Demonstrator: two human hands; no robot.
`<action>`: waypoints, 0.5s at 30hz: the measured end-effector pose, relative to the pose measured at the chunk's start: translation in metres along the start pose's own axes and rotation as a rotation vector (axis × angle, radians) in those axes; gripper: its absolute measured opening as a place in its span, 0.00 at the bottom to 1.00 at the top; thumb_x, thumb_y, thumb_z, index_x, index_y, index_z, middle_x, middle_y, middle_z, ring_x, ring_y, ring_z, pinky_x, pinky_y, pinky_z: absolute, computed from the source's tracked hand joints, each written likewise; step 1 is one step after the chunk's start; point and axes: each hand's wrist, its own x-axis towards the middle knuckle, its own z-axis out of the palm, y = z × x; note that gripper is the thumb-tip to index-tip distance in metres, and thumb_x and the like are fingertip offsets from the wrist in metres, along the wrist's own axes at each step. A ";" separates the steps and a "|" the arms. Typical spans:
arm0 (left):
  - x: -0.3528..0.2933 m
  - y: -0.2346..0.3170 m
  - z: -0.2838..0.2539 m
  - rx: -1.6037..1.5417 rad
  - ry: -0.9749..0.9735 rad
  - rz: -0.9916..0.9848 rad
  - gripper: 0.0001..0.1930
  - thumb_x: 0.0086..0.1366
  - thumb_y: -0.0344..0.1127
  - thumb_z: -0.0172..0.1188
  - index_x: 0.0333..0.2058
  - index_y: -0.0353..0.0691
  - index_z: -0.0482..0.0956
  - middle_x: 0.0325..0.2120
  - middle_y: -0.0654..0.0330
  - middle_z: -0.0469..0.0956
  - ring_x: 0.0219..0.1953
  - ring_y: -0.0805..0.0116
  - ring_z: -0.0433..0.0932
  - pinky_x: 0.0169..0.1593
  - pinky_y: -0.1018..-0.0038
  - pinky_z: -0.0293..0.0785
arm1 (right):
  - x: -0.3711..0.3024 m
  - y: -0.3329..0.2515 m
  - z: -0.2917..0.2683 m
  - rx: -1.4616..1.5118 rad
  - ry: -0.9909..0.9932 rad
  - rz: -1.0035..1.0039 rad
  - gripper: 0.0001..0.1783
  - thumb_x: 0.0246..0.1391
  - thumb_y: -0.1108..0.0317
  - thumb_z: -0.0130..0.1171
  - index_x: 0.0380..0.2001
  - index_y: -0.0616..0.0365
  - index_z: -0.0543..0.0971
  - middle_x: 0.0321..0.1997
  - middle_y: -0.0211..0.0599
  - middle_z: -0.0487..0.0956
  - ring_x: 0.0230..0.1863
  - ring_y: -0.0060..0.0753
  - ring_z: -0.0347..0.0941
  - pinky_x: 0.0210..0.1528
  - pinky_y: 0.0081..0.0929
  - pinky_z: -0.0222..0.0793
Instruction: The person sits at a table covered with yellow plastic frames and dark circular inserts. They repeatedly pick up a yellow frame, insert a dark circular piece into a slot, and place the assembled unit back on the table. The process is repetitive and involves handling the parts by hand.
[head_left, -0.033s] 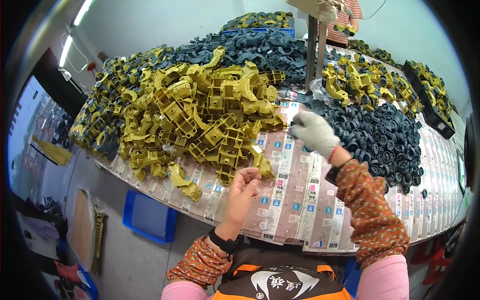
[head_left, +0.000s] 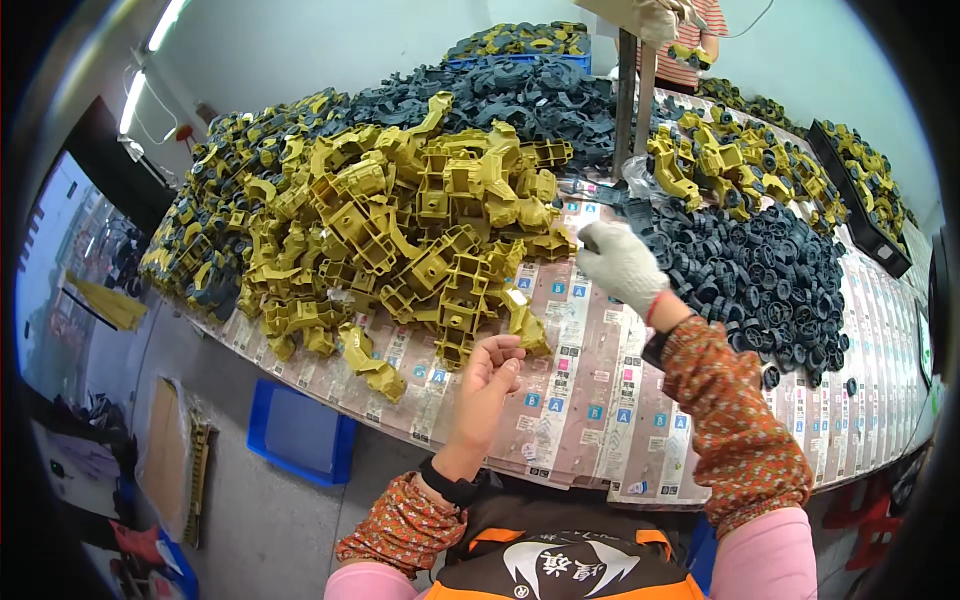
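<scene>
A Busy Worktop [head_left: 585, 440]

The worktop is big and covered with printed sheets. A tall heap of yellow toy car shells [head_left: 380, 200] fills its left and middle part, almost down to the near edge. Behind that, toward the far edge, lies a heap of dark gray toy parts [head_left: 540, 95]. On the right half sits a pile of dark toy wheels [head_left: 750, 270]. Each kind has its own heap, maybe so they don't get mixed up.

The right hand [head_left: 622, 265] wears a white glove, perhaps to guard the skin from hard edges. It is over the strip between the yellow shells and the wheels, which seems a handy spot, close to both. Its fingers are curled in, and I cannot tell if anything is inside.

The left hand [head_left: 488, 375] is bare, by the near edge. It is half open, with a small gap between thumb and fingers, and nothing shows in it. One yellow shell [head_left: 530, 332] lies just beside its fingers. A lone wheel [head_left: 851, 386] sits apart from its pile, toward the near right corner.
</scene>
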 end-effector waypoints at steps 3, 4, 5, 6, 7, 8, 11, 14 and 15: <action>-0.006 -0.003 -0.003 -0.003 0.011 -0.008 0.15 0.77 0.31 0.54 0.59 0.47 0.75 0.49 0.69 0.78 0.52 0.77 0.76 0.53 0.76 0.72 | 0.017 -0.020 0.035 -0.011 0.114 0.056 0.25 0.56 0.60 0.64 0.54 0.62 0.79 0.51 0.56 0.84 0.53 0.62 0.81 0.56 0.49 0.76; -0.009 -0.005 -0.005 -0.006 0.010 -0.005 0.14 0.77 0.31 0.55 0.59 0.47 0.75 0.49 0.69 0.78 0.51 0.77 0.76 0.53 0.76 0.72 | 0.026 -0.017 0.048 -0.041 0.134 0.057 0.26 0.56 0.59 0.64 0.54 0.63 0.79 0.50 0.56 0.84 0.53 0.62 0.81 0.56 0.49 0.77; -0.010 -0.008 -0.007 0.004 0.006 -0.018 0.14 0.77 0.32 0.55 0.59 0.47 0.75 0.49 0.69 0.78 0.52 0.77 0.76 0.54 0.76 0.72 | 0.035 -0.011 0.057 -0.071 0.156 0.060 0.27 0.55 0.59 0.65 0.54 0.63 0.78 0.49 0.55 0.85 0.52 0.61 0.81 0.55 0.49 0.77; -0.013 -0.008 -0.010 0.009 0.010 -0.033 0.14 0.77 0.32 0.55 0.59 0.47 0.75 0.49 0.69 0.78 0.52 0.77 0.77 0.54 0.76 0.72 | 0.036 -0.013 0.060 -0.069 0.133 0.074 0.26 0.54 0.59 0.65 0.53 0.64 0.79 0.47 0.55 0.85 0.51 0.61 0.82 0.54 0.49 0.78; -0.016 -0.008 -0.012 0.013 0.011 -0.049 0.14 0.77 0.32 0.55 0.59 0.47 0.75 0.50 0.69 0.79 0.52 0.77 0.77 0.54 0.76 0.72 | 0.038 -0.015 0.063 -0.068 0.111 0.089 0.25 0.54 0.58 0.66 0.51 0.64 0.79 0.46 0.55 0.85 0.51 0.61 0.82 0.53 0.49 0.78; -0.018 -0.007 -0.015 0.019 0.010 -0.064 0.14 0.77 0.32 0.55 0.59 0.47 0.75 0.50 0.69 0.79 0.52 0.77 0.77 0.54 0.76 0.72 | 0.040 -0.017 0.065 -0.067 0.092 0.105 0.25 0.53 0.58 0.66 0.49 0.65 0.80 0.44 0.55 0.86 0.50 0.61 0.82 0.52 0.49 0.78; -0.017 -0.016 -0.024 -0.005 0.006 -0.075 0.14 0.77 0.33 0.55 0.59 0.46 0.76 0.50 0.67 0.79 0.53 0.76 0.77 0.53 0.75 0.73 | 0.031 -0.030 0.047 -0.124 -0.041 0.050 0.19 0.53 0.57 0.65 0.42 0.60 0.83 0.45 0.54 0.85 0.51 0.57 0.83 0.53 0.48 0.79; -0.009 -0.022 -0.025 -0.038 -0.004 -0.129 0.15 0.79 0.35 0.55 0.61 0.46 0.74 0.52 0.64 0.79 0.54 0.73 0.78 0.56 0.72 0.75 | 0.002 -0.045 0.009 -0.221 -0.039 0.062 0.17 0.52 0.56 0.65 0.37 0.59 0.83 0.39 0.56 0.85 0.44 0.58 0.85 0.45 0.48 0.82; -0.007 -0.023 -0.024 -0.045 -0.008 -0.157 0.16 0.79 0.37 0.55 0.62 0.46 0.73 0.54 0.63 0.79 0.55 0.72 0.78 0.57 0.70 0.75 | -0.013 -0.051 -0.002 -0.257 0.014 0.035 0.16 0.51 0.57 0.66 0.36 0.59 0.82 0.38 0.54 0.85 0.43 0.58 0.84 0.45 0.48 0.81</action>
